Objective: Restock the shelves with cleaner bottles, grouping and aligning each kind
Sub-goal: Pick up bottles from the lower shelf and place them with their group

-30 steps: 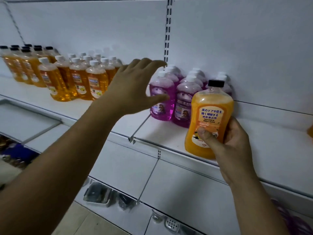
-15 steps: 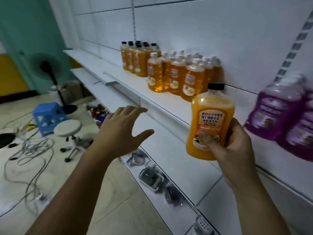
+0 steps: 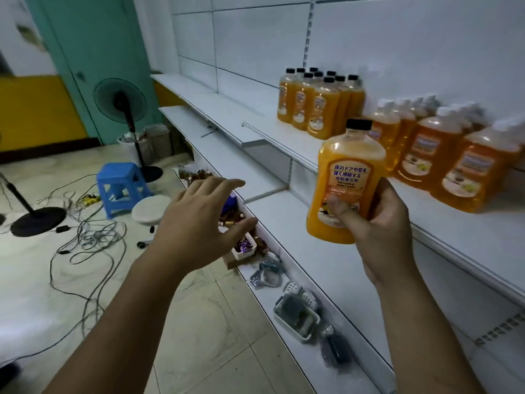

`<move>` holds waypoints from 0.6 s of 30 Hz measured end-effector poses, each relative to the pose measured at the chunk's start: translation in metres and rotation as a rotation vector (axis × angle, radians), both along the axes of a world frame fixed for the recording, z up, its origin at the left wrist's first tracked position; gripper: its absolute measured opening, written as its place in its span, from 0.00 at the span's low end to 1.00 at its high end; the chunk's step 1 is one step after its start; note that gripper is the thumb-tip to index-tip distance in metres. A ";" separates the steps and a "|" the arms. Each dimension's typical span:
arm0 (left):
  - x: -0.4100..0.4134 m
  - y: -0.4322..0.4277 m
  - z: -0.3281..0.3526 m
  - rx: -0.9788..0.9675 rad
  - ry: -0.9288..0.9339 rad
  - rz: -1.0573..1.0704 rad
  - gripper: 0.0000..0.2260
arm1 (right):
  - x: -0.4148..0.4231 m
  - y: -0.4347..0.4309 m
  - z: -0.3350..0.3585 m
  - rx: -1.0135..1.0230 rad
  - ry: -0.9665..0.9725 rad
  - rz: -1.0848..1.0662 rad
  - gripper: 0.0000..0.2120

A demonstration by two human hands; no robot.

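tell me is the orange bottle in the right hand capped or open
Capped: a black cap sits on the neck of the orange bottle the right hand grips.

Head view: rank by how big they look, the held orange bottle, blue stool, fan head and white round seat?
1. held orange bottle, largest, though nearness to the camera inflates it.
2. blue stool and fan head look alike; left unranked.
3. white round seat, smallest.

- We see a white shelf (image 3: 440,231) bearing black-capped orange bottles (image 3: 318,109) in a tight cluster, with white-capped orange bottles (image 3: 431,155) just beside them.
- We see the tiled floor (image 3: 199,322) carrying a blue stool (image 3: 120,186), a round white stool (image 3: 150,209) and loose cables (image 3: 85,237).
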State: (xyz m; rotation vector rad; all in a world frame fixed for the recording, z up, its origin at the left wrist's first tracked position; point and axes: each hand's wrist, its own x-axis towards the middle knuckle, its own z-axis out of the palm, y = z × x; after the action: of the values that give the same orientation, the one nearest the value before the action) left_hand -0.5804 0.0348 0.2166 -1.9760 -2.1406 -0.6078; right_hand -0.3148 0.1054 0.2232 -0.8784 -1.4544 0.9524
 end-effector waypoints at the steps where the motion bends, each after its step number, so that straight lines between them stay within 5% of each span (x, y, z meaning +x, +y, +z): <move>1: -0.011 0.004 0.000 0.002 0.005 -0.001 0.34 | -0.012 0.005 0.001 0.003 0.010 -0.005 0.26; 18: -0.178 0.211 -0.022 -0.004 0.050 -0.072 0.32 | -0.204 0.228 -0.014 0.031 0.056 -0.078 0.23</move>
State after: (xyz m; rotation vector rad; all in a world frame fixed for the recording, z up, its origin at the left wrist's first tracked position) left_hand -0.7580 0.2460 0.1947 -2.0558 -2.0516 -0.5598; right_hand -0.5189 0.3338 0.2094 -0.8724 -1.3746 0.8874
